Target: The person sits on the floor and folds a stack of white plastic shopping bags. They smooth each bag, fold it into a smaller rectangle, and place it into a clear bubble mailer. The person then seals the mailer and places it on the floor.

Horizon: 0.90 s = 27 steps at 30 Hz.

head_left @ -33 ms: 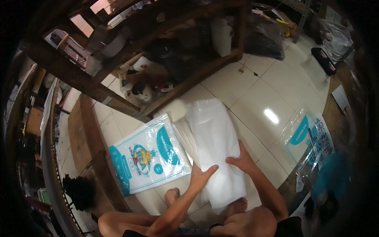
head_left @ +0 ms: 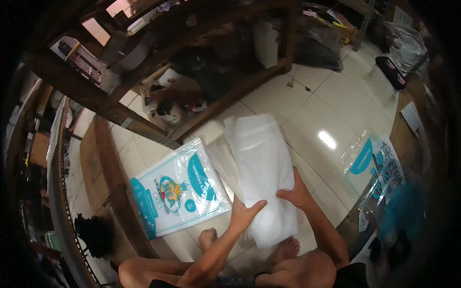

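A folded stack of white plastic bags or sheeting (head_left: 261, 158) stands out from my lap, between my two hands. My left hand (head_left: 246, 214) grips its left edge, thumb across the top and fingers hidden underneath. On the right edge, my right hand (head_left: 294, 193) holds it the same way, with the thumb pointing inward. Just left of the stack lies a flat, clear plastic package (head_left: 180, 189) with teal and orange print, full of something white. A further pale layer (head_left: 223, 156) shows between the package and the stack.
A dark wooden bench frame (head_left: 230, 105) stands ahead, with an open box of odds and ends (head_left: 168, 108) beneath it. Printed clear wrapping (head_left: 367, 163) and a teal plastic bag (head_left: 403, 209) lie at right. Cardboard (head_left: 93, 163) stands at left. A dark plastic bag (head_left: 319, 50) sits far right.
The white stack has shifted slightly away from me, and its far end looks more rumpled. Both hands keep their grip in nearly the same place.
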### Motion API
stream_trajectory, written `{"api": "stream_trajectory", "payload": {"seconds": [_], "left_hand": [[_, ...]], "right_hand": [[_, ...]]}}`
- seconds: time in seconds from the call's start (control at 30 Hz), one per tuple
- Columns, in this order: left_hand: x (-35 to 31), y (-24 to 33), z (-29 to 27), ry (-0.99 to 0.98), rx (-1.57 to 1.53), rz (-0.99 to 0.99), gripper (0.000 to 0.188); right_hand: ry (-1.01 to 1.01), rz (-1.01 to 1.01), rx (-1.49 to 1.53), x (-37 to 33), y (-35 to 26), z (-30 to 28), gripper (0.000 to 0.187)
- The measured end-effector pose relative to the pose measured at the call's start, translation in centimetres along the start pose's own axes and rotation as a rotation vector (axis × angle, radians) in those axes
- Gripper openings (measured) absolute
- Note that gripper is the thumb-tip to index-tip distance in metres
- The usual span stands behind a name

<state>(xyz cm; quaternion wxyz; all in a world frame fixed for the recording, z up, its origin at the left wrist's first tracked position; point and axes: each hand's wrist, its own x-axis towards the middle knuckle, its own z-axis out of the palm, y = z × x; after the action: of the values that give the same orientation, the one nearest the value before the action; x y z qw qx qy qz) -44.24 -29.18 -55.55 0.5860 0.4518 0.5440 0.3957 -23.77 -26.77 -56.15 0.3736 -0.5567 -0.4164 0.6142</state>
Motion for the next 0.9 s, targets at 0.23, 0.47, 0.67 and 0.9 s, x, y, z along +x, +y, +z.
{"api": "stream_trajectory", "payload": {"seconds": [0.23,0.47,0.67,0.9], "left_hand": [[2.4,-1.0,-0.6,-0.572,0.656,0.107,0.064],[6.4,-2.4,-2.8,-0.643,0.388,-0.254,0.080],[8.0,-0.9,-3.5,-0.554,0.562,-0.074,0.089],[9.3,-0.5,-4.1,-0.721,0.755,-0.116,0.090]], "right_hand": [[0.058,-0.352,-0.383,-3.3,6.2,-7.2,0.093],[0.000,-0.222,-0.085,-4.7,0.6,-6.3,0.127],[0.022,-0.704,-0.296,-7.5,-10.2,-5.8,0.141],[0.010,-0.588,-1.363,-8.0,-20.1,-0.1,0.104]]}}
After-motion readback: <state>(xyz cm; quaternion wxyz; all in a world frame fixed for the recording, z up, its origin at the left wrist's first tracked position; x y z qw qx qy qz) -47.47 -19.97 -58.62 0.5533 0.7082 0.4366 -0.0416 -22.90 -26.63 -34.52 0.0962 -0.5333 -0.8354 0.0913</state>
